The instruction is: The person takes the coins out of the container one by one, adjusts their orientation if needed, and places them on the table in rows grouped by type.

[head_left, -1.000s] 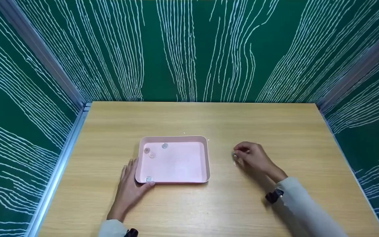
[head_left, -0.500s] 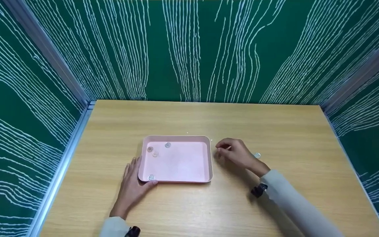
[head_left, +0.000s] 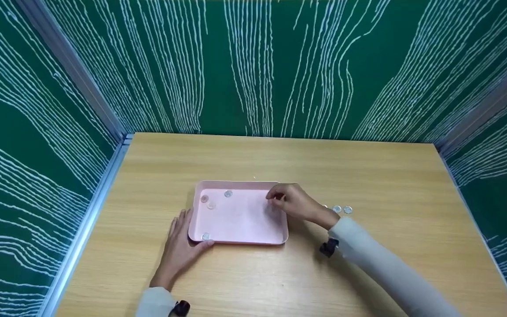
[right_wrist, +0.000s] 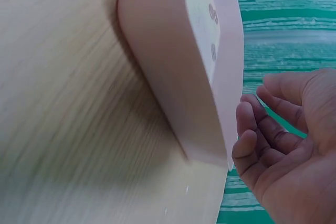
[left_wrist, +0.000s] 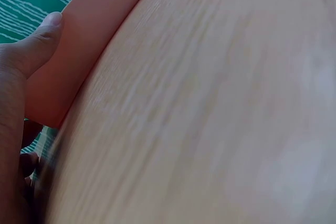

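A shallow pink tray lies on the table with several coins inside, among them one coin near its back wall and another coin in the front left corner. My left hand grips that corner, its thumb against the outer front wall and its fingers along the left side. Above the tray's right rim is my right hand, thumb and index fingertips brought together on a coin that the fingers almost wholly hide. The right wrist view shows the right hand beside the tray wall, other fingers curled.
Right of the tray, a short row of coins, including a silver coin, lies on the wooden table, partly behind the right wrist. Green walls with white lines enclose the back and sides.
My right hand has moved left from the coins on the table to over the tray's right rim, uncovering coins behind it. The left hand keeps its hold on the tray corner.
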The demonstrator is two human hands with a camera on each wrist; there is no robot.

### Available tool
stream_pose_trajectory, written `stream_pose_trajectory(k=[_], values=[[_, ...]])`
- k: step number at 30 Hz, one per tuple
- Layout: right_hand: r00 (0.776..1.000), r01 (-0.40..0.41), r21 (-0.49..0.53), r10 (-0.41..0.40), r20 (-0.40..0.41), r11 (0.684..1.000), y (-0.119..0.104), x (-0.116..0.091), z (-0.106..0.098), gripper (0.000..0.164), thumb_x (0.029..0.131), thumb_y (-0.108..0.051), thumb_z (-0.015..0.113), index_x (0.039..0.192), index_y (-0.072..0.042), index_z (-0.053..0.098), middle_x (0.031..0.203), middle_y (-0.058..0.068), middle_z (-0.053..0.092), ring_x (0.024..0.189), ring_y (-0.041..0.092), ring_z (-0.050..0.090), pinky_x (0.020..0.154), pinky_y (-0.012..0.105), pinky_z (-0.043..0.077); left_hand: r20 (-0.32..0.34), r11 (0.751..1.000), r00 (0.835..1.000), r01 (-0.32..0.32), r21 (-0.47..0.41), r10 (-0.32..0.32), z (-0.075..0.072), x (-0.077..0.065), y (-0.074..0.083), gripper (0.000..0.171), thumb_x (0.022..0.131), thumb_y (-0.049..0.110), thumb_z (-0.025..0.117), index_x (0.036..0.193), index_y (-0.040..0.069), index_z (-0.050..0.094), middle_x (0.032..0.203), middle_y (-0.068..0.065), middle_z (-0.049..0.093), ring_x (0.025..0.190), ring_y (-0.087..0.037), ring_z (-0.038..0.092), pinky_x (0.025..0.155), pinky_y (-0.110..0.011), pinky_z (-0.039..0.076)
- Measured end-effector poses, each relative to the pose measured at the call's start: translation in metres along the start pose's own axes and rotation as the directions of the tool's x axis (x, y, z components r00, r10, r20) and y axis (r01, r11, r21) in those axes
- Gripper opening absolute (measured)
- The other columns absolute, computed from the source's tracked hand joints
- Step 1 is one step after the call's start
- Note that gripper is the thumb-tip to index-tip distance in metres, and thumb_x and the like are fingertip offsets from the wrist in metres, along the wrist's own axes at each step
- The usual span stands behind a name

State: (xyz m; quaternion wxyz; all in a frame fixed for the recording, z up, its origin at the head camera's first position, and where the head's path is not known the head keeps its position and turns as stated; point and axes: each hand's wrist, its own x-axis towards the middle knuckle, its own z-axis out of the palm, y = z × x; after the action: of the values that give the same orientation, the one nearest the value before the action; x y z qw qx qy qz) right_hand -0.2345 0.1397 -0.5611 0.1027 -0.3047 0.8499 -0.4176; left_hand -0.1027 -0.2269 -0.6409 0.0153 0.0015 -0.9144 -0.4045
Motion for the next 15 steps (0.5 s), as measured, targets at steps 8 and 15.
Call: stream_pose_trajectory(k=[8,15], values=[[0.979,0.093,0.021,-0.095,0.183,0.995,-0.015,0.030,0.023,0.014,0.103,0.001,0.072,0.114,0.005,0.080,0.110,0.016,0.081,0.093,0.017,0.071,0.085,0.030,0.063,-0.009,1.000,1.000,0.004,0.008,-0.004,-0.003,0.004,0.001,0.119,0.087,0.062,0.089,0.176,0.015,0.027,0.180,-0.028,0.018,0.166,-0.055,0.010,0.131,-0.076,0.012],[0.941,0.143,-0.033,-0.126,0.313,0.989,-0.034,0.053,0.049,0.016,0.104,-0.004,0.075,0.118,-0.001,0.081,0.112,0.009,0.081,0.095,0.013,0.070,0.090,0.028,0.063,0.002,1.000,1.000,0.027,0.004,-0.027,0.000,-0.001,-0.003,0.121,0.086,0.066,0.087,0.177,0.019,0.024,0.181,-0.025,0.016,0.166,-0.053,0.009,0.131,-0.075,0.012]])
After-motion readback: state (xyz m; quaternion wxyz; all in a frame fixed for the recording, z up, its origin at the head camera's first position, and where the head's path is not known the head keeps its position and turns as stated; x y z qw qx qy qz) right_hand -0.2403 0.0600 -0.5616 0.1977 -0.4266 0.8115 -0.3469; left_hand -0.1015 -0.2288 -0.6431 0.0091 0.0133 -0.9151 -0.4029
